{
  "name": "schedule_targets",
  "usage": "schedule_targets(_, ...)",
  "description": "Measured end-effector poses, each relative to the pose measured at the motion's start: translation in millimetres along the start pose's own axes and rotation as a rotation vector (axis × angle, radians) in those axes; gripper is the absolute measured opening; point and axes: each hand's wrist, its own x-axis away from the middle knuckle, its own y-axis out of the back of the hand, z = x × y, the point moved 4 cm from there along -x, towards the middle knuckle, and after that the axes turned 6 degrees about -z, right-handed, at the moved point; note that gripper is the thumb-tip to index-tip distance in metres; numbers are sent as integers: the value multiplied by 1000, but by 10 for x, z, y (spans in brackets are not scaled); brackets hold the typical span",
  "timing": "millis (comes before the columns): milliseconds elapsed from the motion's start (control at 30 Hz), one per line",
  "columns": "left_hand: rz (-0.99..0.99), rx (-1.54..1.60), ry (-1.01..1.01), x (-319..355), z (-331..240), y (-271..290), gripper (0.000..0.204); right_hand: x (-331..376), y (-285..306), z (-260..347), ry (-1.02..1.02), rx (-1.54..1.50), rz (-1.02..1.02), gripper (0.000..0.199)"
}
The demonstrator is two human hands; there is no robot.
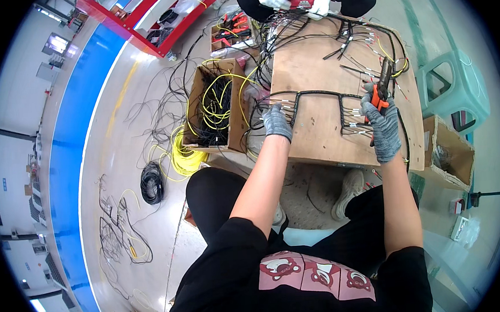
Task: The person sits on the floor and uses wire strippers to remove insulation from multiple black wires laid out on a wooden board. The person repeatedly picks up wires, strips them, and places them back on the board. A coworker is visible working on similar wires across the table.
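Observation:
My left hand (277,124), in a grey knit glove, is at the left edge of the wooden board. Its fingers are curled around the thin ends of black wires, though the fingertips are partly hidden. My right hand (384,133), gloved the same way, grips orange-handled pliers (379,95) whose dark jaws point away from me. Across the board (323,137) lies a black taped wire harness (321,92) with branches, its short wires ending in white labels. Several of these branch wires lie just left of my right hand.
A co-worker's white-gloved hands (320,6) handle more wires at the far edge. Left stand a cardboard box (235,108) of wires, a yellow wire coil (186,154), a black coil (151,183) and a red cart (166,45). Right are a green stool (457,80) and another box (453,158).

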Motion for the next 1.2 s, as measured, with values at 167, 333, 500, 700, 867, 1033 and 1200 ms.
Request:
schedule_targets(167,38,-42,104,-83,6,-132,15,47,157,-78,15,-49,-44,36)
schedule_targets(333,56,-129,235,-429,77,-162,18,112,108,14,-3,-5,-48,33)
schedule_targets(500,136,-242,279,-388,97,-282,18,75,117,-89,104,149,-29,33)
schedule_targets(700,362,-569,-19,2,34,-261,11,24,171,-243,50,178,-30,32)
schedule_targets(867,492,-698,-150,-15,-701,-14,18,27,153,-240,13,169,-38,25)
schedule_targets(1033,270,-1400,-800,-1117,-693,328,26,6,116,-330,45,211,19,24)
schedule_targets(1200,510,-1402,-395,-1761,-309,930,25,28,-50,-301,33,207,49,27)
